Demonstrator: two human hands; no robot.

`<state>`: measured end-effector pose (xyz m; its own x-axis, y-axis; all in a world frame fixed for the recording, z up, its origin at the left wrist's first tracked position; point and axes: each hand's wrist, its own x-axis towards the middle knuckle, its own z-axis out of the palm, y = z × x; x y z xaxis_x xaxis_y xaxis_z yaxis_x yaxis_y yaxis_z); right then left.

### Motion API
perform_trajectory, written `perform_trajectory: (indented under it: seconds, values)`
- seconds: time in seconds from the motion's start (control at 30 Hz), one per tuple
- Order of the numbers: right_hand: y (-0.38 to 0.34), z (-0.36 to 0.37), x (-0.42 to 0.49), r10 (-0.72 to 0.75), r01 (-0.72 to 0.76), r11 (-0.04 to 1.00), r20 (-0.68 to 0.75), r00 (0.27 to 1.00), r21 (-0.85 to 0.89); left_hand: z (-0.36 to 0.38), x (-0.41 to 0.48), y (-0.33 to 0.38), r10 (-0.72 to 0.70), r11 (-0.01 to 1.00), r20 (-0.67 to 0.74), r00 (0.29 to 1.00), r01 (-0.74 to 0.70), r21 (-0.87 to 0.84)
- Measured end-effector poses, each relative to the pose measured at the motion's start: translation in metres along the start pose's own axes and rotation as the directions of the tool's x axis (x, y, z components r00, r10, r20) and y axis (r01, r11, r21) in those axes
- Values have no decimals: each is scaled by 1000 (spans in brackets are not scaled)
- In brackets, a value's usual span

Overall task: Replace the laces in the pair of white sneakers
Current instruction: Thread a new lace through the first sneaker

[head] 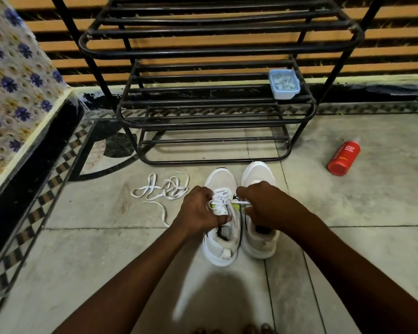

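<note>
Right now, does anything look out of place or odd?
Yes: a red plastic bottle lies tipped on the floor right of the black metal rack, and loose white laces sprawl tangled left of the white sneakers.

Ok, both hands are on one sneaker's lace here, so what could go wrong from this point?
1. The left hand and right hand both grip the lace of one sneaker; a hard tug might leave its ends uneven or shift the sneaker.
2. The loose laces lie tangled on the floor beside it, so the wrong one could get picked up next.
</note>
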<state>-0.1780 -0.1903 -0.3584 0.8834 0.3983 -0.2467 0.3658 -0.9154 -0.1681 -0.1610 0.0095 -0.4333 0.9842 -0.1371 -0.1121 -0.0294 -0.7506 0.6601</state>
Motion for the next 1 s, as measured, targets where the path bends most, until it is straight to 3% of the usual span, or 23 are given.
perform_trajectory:
  seconds: [0.03,0.1,0.2,0.23,0.53,0.87,1.0]
  values:
    - [-4,-4,0,-18,17,997,-23,1000,-77,0,0,0,2,1000,4,1000,-2,4]
    - [-9,-15,-1,-100,74,990,-223,970,-119,0,0,0,9,1000,7,1000,-9,7]
    - [-8,-29,-6,-130,171,985,-508,852,35,0,0,0,2,1000,12,1000,-2,7]
    - [-10,-32,-8,-124,192,979,-543,831,70,0,1,0,-4,1000,18,1000,4,7]
    - [-12,-33,-15,-106,203,972,-552,827,118,-1,0,2,-12,1000,23,1000,11,4]
    - [-13,-34,-17,-73,125,991,-591,804,48,-3,0,1,-7,1000,47,999,7,-14]
    - [-12,-31,-18,-21,83,994,-595,803,77,-14,3,5,-60,985,93,994,74,-153]
